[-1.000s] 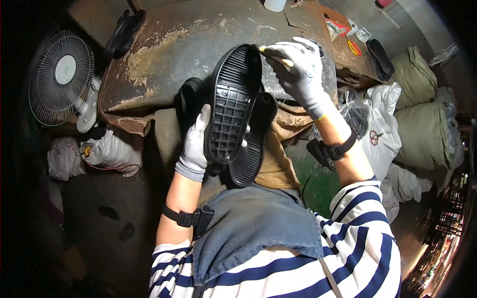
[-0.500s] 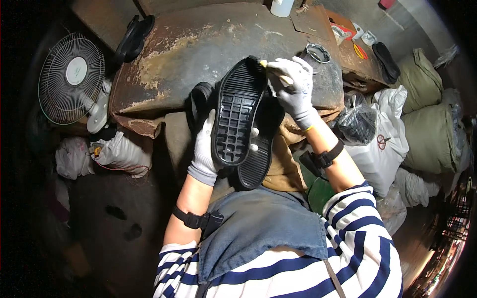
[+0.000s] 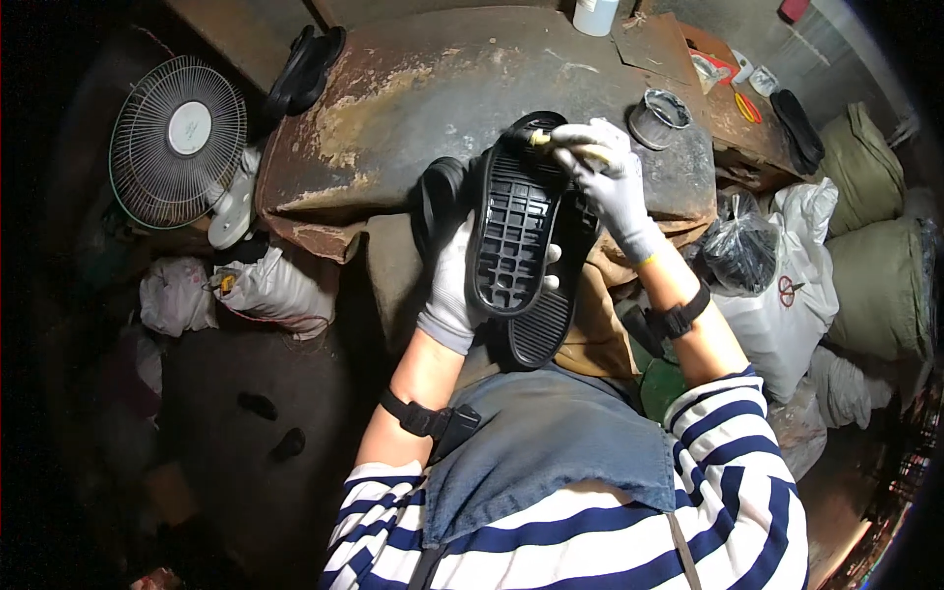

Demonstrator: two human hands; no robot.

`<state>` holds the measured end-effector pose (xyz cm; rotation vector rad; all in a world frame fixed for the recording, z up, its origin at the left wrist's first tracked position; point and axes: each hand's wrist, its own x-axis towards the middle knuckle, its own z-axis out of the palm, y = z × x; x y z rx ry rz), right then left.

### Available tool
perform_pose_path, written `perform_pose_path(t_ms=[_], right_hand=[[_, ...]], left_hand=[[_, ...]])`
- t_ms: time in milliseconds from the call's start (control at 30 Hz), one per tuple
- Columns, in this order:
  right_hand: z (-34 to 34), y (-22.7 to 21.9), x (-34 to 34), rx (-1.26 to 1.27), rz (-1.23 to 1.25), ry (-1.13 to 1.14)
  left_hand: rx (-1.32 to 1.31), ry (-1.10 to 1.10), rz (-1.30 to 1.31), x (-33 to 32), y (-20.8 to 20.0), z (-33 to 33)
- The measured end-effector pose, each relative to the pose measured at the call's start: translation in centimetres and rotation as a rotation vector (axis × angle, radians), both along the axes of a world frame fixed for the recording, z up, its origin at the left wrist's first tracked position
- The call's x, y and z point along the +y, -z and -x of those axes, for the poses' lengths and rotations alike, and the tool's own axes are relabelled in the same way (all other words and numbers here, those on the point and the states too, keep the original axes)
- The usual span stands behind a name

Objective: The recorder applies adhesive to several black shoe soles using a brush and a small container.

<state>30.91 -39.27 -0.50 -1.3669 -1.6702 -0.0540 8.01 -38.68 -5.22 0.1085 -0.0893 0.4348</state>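
Note:
My left hand, in a white work glove, grips a black slipper sole from its left side, with fingertips showing past its right edge. The sole's underside, with square grid tread and ribbed toe, faces up. A second black slipper lies partly hidden beneath it on my lap, and another black slipper sits behind my left hand. My gloved right hand pinches a slim brush-like tool with a yellow tip, held at the sole's toe end. Its exact kind is hard to make out.
A worn workbench is in front. On it stand a smeared grey can and a white bottle. Yellow-handled scissors lie farther right. A fan stands left; white bags and green sacks crowd the right.
The yellow-tipped tool has moved from the sole's upper right edge in over its toe end. The whole view has shifted, so everything sits farther right.

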Motion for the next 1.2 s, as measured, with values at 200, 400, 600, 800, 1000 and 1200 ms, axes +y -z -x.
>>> perform_pose_path(t_ms=[200, 400, 600, 800, 1000, 1200], right_hand=[[3.0, -0.1, -2.4, 0.056, -0.033, -0.251], [5.5, -1.2, -4.8, 0.069, 0.002, -0.390], [7.4, -2.0, -7.3, 0.020, 0.055, -0.539], [6.2, -2.0, -9.2, -0.080, 0.077, -0.565], [6.0, -1.3, -8.5, 0.164, 0.240, -0.345], [8.5, -1.6, -6.8, 0.009, 0.247, -0.312]], left_hand=[[0.057, -0.069, 0.079, -0.4, -0.4, 0.3], [0.018, -0.224, 0.137, 0.9, 1.9, 0.8], [0.006, -0.230, 0.211, 1.8, 0.0, 1.4], [0.017, -0.241, -0.166, 4.5, 0.3, 4.7], [0.126, -0.302, -0.244, 5.3, -0.2, 5.9], [0.868, -0.762, -0.699, 0.0, -1.5, 6.1]])
